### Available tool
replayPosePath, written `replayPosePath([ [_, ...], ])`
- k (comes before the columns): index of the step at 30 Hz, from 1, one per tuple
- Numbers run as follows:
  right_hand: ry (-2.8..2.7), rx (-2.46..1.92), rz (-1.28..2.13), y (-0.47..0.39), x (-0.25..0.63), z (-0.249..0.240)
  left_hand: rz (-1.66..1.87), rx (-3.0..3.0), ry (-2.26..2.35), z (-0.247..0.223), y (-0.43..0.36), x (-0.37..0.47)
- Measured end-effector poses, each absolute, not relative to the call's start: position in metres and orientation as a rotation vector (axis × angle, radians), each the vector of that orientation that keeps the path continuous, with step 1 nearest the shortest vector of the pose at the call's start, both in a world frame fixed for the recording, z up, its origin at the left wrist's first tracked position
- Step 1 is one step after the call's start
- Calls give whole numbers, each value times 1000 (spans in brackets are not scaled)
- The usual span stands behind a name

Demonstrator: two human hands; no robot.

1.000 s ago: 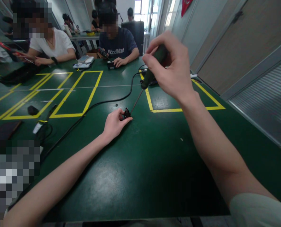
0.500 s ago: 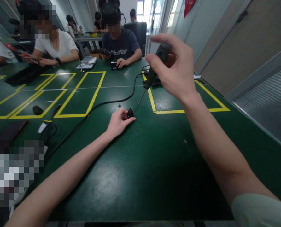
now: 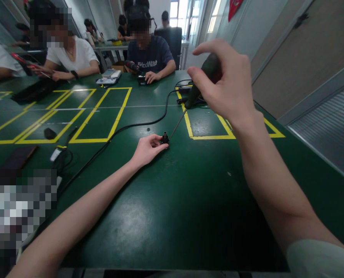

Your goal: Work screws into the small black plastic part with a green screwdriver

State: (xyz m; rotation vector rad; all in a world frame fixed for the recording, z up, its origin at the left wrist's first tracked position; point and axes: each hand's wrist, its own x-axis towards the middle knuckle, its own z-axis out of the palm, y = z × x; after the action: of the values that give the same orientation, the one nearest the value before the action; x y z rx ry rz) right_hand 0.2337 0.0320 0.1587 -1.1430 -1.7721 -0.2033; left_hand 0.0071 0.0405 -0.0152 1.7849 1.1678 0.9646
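Observation:
Between the thumb and fingers of my left hand [image 3: 149, 150] is a small black part [image 3: 165, 139] with a short metal stub on top, held against the green tabletop. My right hand [image 3: 228, 79] grips the dark handle of a screwdriver [image 3: 192, 94], its index finger lifted off and curved in the air. The thin shaft slants down to the left, and its tip meets the right side of the black part or lies just beside it; the exact contact is too small to tell.
A black cable [image 3: 138, 124] runs across the green table [image 3: 172, 216] behind my left hand. Yellow tape [image 3: 212, 137] marks rectangles, with black items inside the right one. A dark flat object [image 3: 19, 158] lies left. Across the table a person [image 3: 151, 54] handles a small black box.
My right hand and the screwdriver handle have shifted slightly right and tilted over. The whole view has moved a little, and my left hand still holds the black part.

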Motion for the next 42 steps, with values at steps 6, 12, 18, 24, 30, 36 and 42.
replayPosePath([
  [6,-1731,-1119,-151,37,236,159,968,1781,1147,-12,37,7],
  [12,-1700,-1147,-195,33,234,161,987,1804,1157,-13,37,7],
  [18,-1763,-1117,-117,34,237,159,983,1826,1169,-12,36,6],
  [24,-1737,-1119,-143,33,233,159,976,1850,1171,-10,35,7],
  [30,-1789,-1040,-175,33,233,158,975,1867,1156,-10,35,7],
  [36,-1741,-1128,-218,25,230,163,974,1868,1162,-7,34,6],
  [42,-1768,-1256,-296,22,230,166,981,1868,1168,-9,35,6],
])
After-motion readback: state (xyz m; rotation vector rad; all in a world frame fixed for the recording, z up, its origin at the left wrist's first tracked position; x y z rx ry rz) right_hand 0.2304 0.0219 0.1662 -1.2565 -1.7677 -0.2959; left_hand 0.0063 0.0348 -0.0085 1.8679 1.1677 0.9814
